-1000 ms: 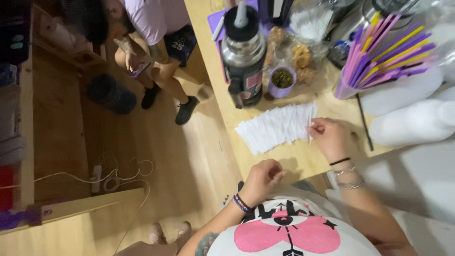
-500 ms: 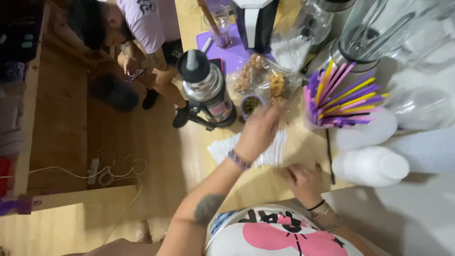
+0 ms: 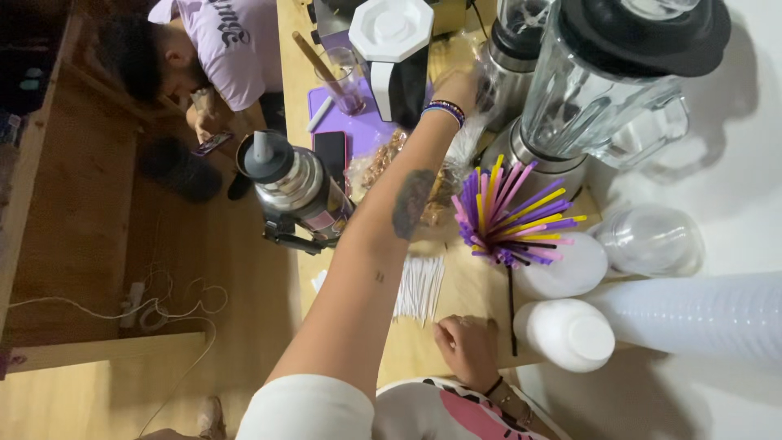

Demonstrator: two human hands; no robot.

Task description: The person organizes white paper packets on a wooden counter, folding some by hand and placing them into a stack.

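My left hand (image 3: 458, 85) is stretched far across the wooden counter (image 3: 468, 297). It touches a crumpled clear plastic bag (image 3: 468, 143) beside a blender base (image 3: 509, 73); the fingers are hidden, so its grip is unclear. Purple bead bracelets circle that wrist. Near the front edge my right hand (image 3: 468, 349) rests on the counter with fingers curled, just right of a row of white paper-wrapped straws (image 3: 419, 285). A bunch of coloured straws (image 3: 505, 216) stands between the two hands.
A steel pump flask (image 3: 297, 191), black phone (image 3: 330, 151), purple mat (image 3: 366, 126) and white-lidded jug (image 3: 391, 33) crowd the back left. A large blender jar (image 3: 603, 94), white bottles (image 3: 566, 334) and stacked clear cups (image 3: 700, 322) fill the right. Another person (image 3: 208, 49) crouches on the floor.
My left arm has reached much farther back, from the straw row to the plastic bag by the blenders. My right hand has dropped back to the counter's near edge. The view has shifted forward.
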